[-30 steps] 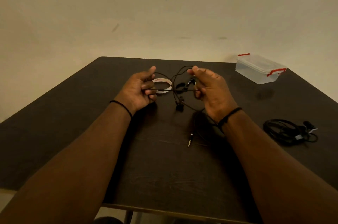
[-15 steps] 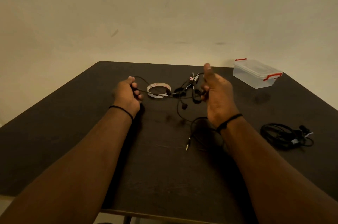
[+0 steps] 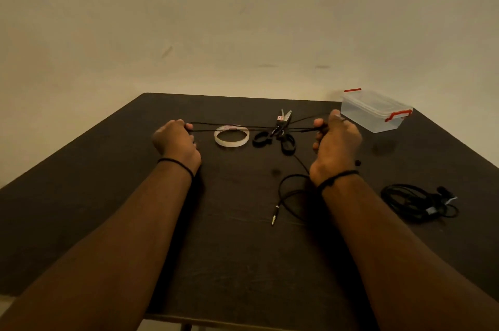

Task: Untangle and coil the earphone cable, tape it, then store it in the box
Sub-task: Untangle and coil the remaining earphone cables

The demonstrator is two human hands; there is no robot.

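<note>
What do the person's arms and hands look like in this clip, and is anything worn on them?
Both forearms are bare, with no sleeves in view. The left hand and right hand wear no gloves. Each wrist carries a thin black cord bracelet: the left bracelet and the right bracelet.

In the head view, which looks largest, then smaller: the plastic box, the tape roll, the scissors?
1. plastic box, clearly largest.
2. and 3. scissors and tape roll look nearly alike, so their order is unsure.
</note>
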